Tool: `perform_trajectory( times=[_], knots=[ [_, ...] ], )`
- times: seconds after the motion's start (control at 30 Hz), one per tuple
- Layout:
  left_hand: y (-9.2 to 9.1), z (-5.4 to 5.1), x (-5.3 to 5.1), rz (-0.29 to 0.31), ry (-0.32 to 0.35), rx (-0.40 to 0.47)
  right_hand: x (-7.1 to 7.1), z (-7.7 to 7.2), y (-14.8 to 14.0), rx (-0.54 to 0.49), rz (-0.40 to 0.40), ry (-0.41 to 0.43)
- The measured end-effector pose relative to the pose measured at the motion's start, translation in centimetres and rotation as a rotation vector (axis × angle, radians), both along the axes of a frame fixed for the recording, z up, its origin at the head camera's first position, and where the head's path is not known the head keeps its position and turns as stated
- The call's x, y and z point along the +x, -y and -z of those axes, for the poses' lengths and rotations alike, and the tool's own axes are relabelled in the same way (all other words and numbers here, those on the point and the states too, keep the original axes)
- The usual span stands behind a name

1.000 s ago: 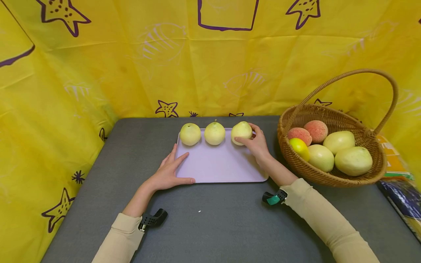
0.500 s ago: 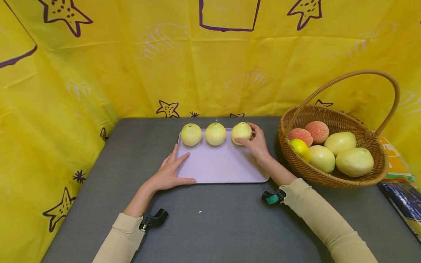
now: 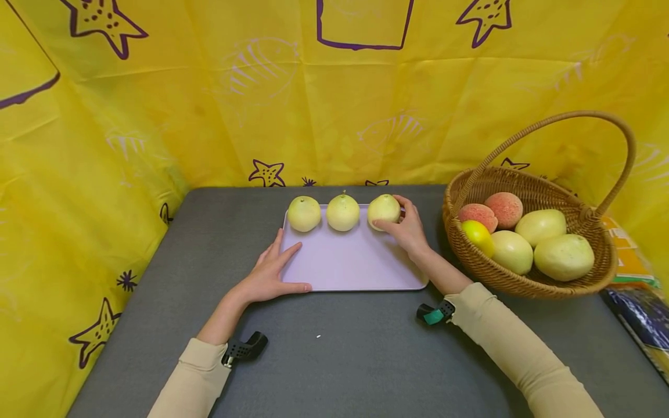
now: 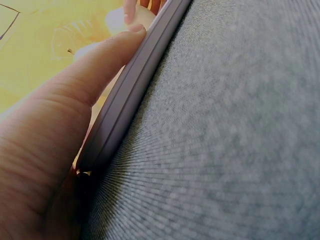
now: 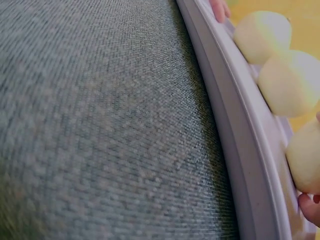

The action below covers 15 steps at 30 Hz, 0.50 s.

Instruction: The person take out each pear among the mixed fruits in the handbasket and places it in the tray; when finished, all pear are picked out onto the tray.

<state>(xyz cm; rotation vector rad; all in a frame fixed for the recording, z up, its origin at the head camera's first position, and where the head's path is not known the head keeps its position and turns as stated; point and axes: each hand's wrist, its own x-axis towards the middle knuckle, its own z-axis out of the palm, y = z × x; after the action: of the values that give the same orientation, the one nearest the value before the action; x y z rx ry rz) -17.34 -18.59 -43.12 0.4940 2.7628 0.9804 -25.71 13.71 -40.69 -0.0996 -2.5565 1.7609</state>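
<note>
A lilac tray lies flat on the table, with three round, pale yellow-green fruits along its far edge: a left fruit, a middle fruit and a right fruit. My right hand holds the right fruit, thumb in front and fingers round its far right side. At the tray's left front corner rests my left hand, its fingers spread and its thumb along the front rim. In the left wrist view the thumb touches the tray rim. The right wrist view shows all three fruits in part.
A wicker basket with a tall handle stands right of the tray, close to my right forearm. It holds two reddish peach-like fruits, a yellow fruit and several pale green fruits. Colourful packets lie beyond it; a yellow curtain hangs behind.
Both hands, the tray and the fruits keep their places. Only a slight shift of the head view shows between the first frame and now.
</note>
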Motion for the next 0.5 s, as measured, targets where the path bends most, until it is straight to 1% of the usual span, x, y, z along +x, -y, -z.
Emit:
perform_trajectory(
  times=[0.17, 0.33, 0.5],
  knots=[
    [-0.1, 0.1, 0.0, -0.001, 0.001, -0.004, 0.2, -0.2, -0.2, -0.014, -0.003, -0.004],
    [-0.1, 0.1, 0.0, 0.0, -0.001, 0.0, 0.7, -0.5, -0.2, -0.048, 0.01, 0.0],
    [0.0, 0.0, 0.0, 0.009, -0.016, 0.004, 1.3, -0.9, -0.2, -0.039, 0.022, -0.029]
  ],
)
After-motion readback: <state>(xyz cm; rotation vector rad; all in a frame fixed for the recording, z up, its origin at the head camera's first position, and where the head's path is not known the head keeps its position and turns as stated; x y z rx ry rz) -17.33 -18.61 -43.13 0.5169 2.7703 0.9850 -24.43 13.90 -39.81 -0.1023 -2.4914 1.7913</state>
